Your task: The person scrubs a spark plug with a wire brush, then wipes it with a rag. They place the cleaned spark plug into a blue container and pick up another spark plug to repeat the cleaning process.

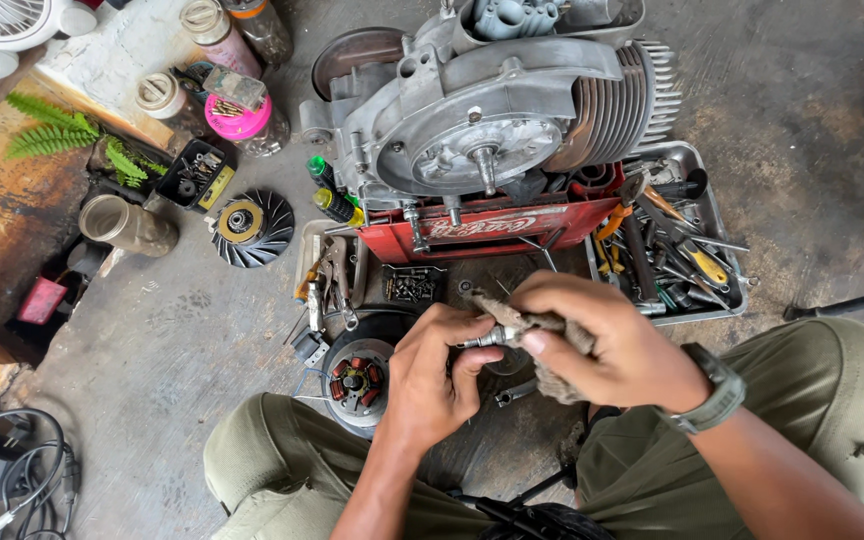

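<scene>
Left hand (432, 375) fingers pinch small metal part (487, 338) steady | right hand (592, 340) fingers wrap dirty rag (542, 335) round it | engine (492, 120) on red crate (492, 228) ahead

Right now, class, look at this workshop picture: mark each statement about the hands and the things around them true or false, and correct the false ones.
1. The left hand holds a small metal part. True.
2. The right hand presses a rag against that part. True.
3. The engine rests on a blue crate. False: the crate is red.
4. The tray of tools lies left of the engine. False: it lies to the right.
5. A wristwatch sits on the right wrist. True.
</scene>
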